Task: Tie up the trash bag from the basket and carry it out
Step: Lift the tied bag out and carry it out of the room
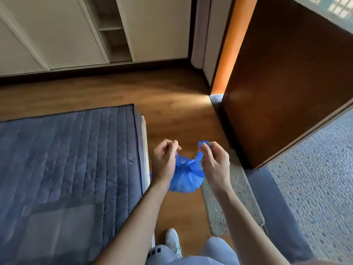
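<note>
A wooden floor [177,104] is running from the wardrobe doors at 11 o'clock to an open brown door [286,83] at 2 o'clock, with one quilted blue mattress [66,153] lying at 9 o'clock. One blue trash bag [186,175] is hanging just below centre, crinkled and gathered at its neck. Two hands are gripping it: the left hand [164,159] is pinching one twisted ear, the right hand [214,159] the other, held apart.

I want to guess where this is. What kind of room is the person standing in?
Most likely a bedroom at home. There is a bed with a quilted blue cover, a pale wardrobe with sliding doors, and an open wooden door leading out.
</note>
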Demonstrator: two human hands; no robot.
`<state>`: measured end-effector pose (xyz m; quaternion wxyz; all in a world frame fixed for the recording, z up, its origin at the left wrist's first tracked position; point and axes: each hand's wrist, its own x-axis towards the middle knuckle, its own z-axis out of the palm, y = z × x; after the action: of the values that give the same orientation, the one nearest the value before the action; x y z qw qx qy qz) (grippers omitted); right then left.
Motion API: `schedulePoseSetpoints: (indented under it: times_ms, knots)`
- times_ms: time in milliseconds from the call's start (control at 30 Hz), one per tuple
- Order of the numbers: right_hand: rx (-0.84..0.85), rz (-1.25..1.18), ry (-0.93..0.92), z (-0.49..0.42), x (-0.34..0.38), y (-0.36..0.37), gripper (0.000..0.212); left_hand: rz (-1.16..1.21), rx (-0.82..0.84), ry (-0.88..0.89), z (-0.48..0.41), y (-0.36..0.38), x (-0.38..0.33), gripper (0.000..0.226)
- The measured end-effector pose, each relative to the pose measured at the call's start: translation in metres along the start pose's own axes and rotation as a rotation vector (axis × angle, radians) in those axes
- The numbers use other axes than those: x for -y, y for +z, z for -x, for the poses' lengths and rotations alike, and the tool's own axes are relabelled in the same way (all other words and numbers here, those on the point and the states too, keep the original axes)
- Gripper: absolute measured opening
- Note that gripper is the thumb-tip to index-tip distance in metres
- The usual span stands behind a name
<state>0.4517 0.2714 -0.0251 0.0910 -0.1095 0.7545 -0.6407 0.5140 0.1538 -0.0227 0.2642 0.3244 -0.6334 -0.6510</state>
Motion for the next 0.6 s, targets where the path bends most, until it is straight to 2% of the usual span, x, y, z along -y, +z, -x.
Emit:
schedulePoseSetpoints:
  times_ms: [300, 600]
  knots:
    - [0.091, -0.012, 0.001, -0.108, 0.006, 0.047, 0.040, 0.009, -0.085, 0.004, -0.105, 0.016, -0.002, 0.031]
    - [0.259, -0.008, -0.016, -0.274, 0.020, 0.067, 0.040, -0.018, -0.231, -0.018, -0.239, 0.080, -0.024, 0.031]
